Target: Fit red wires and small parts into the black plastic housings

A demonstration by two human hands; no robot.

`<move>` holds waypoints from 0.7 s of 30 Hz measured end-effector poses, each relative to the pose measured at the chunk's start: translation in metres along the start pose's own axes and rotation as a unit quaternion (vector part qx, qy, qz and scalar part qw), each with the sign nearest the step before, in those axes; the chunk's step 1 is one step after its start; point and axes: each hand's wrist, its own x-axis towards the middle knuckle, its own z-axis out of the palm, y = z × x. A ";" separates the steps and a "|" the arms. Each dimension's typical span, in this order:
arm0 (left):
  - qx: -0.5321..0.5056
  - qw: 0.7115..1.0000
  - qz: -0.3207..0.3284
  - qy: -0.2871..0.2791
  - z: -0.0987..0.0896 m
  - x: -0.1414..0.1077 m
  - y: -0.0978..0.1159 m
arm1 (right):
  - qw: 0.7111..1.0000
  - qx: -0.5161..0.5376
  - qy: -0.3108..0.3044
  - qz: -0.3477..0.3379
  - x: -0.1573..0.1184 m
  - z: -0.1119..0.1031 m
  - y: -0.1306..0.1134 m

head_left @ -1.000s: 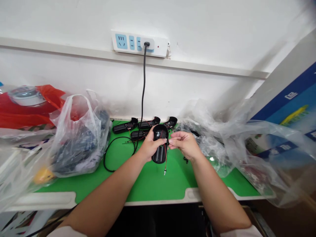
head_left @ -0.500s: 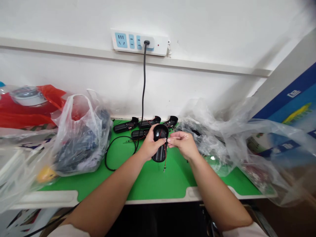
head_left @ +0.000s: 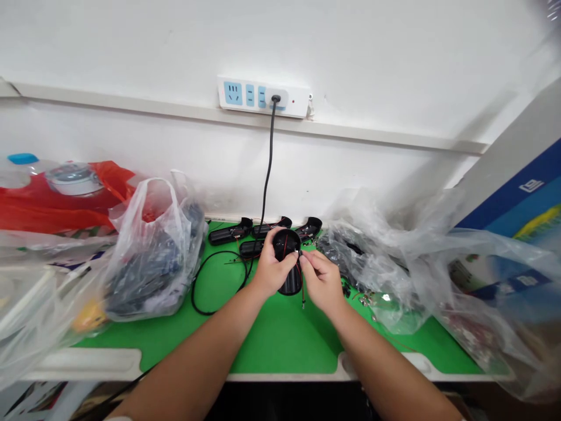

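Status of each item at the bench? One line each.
Left hand: gripping black plastic housing.
Right hand: pinching red wire at housing.
Power strip: one black plug in.
Spare housings: lying on green mat.
Clear plastic bag: full, dark contents.
Black cable: looped on mat.

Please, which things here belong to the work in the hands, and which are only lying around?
In the work: left hand, right hand, black plastic housing, red wire.

Lying around: other black housings, clear plastic bag, power strip.

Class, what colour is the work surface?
The work surface is green, best seen in the head view.
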 end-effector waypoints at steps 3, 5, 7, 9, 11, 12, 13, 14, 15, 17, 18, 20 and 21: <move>0.008 1.000 0.005 0.014 0.000 -0.001 0.001 | 1.000 -0.029 0.003 -0.009 -0.003 0.003 0.003; 0.016 1.000 0.017 0.014 0.000 -0.002 0.001 | 0.999 -0.038 0.009 -0.009 -0.005 0.005 0.006; 0.028 0.999 0.026 0.011 0.000 -0.003 0.000 | 0.999 -0.034 0.016 -0.006 -0.005 0.006 0.008; 0.038 0.999 0.028 0.010 0.000 -0.003 -0.001 | 0.999 -0.027 0.020 -0.005 -0.005 0.007 0.009; 0.043 0.998 0.034 0.015 0.000 -0.002 -0.004 | 0.999 -0.024 0.028 -0.013 -0.005 0.008 0.009; 0.043 0.998 0.038 0.019 0.000 -0.001 -0.005 | 0.999 -0.023 0.033 -0.020 -0.004 0.008 0.008; 0.043 0.998 0.043 0.022 0.000 -0.001 -0.007 | 0.999 -0.022 0.037 -0.027 -0.004 0.008 0.008; 0.043 0.998 0.047 0.025 0.000 0.000 -0.008 | 0.998 -0.021 0.041 -0.033 -0.004 0.008 0.008; 0.043 0.998 0.048 0.028 0.001 0.000 -0.009 | 0.998 -0.021 0.044 -0.039 -0.004 0.009 0.008; 0.038 0.998 0.038 0.027 0.002 0.000 -0.010 | 0.997 -0.025 0.049 -0.048 -0.004 0.009 0.009; 0.035 0.999 0.030 0.027 0.002 0.000 -0.010 | 0.997 -0.030 0.051 -0.054 -0.004 0.010 0.009; 0.035 0.999 0.014 0.033 0.003 -0.001 -0.010 | 0.995 -0.045 0.056 -0.070 -0.004 0.011 0.010; 0.039 0.999 0.007 0.038 0.004 -0.001 -0.010 | 0.994 -0.055 0.059 -0.080 -0.005 0.011 0.010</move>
